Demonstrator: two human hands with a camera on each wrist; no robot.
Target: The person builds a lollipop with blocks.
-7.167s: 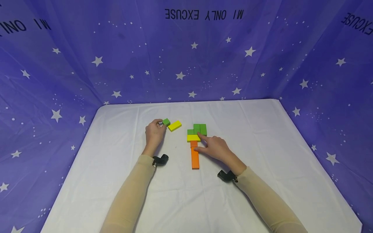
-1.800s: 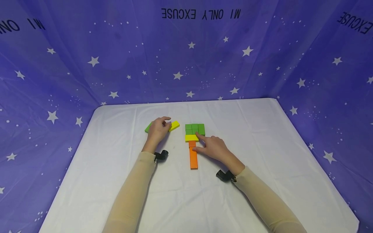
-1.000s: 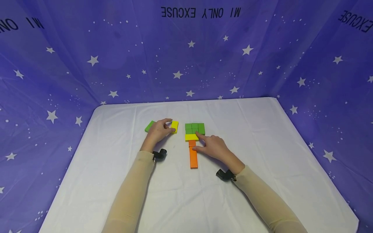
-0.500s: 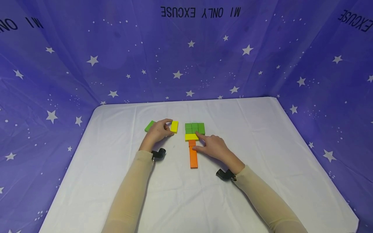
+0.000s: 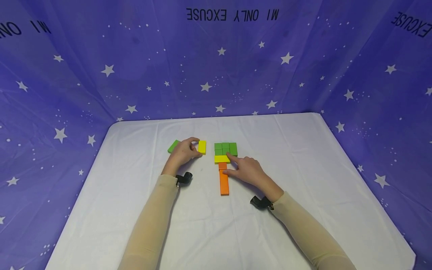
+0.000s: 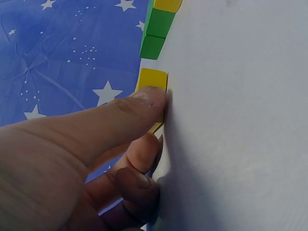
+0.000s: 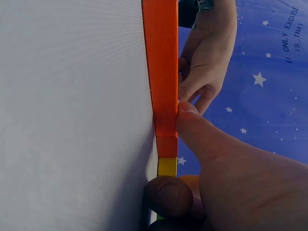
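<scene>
My left hand (image 5: 183,150) pinches a loose yellow block (image 5: 202,147) between thumb and index finger, low over the cloth. In the left wrist view the thumb covers much of that yellow block (image 6: 153,77). To its right lies a flat figure: several green blocks (image 5: 233,148) on top, a yellow block (image 5: 221,159) under them, then a short orange block (image 5: 222,165) and a long orange block (image 5: 224,184). My right hand (image 5: 251,170) rests on the figure, index fingertip at the green blocks, thumb at the long orange block (image 7: 161,67).
A loose green block (image 5: 173,146) lies left of my left hand, partly hidden by it. White cloth (image 5: 209,228) covers the table. A purple star-printed curtain (image 5: 189,67) rises behind the table and along both sides.
Since the oldest frame, the green cube from my left hand has joined the figure's top left. My left hand has since pinched the loose yellow block and turned it from slanted to lengthwise.
</scene>
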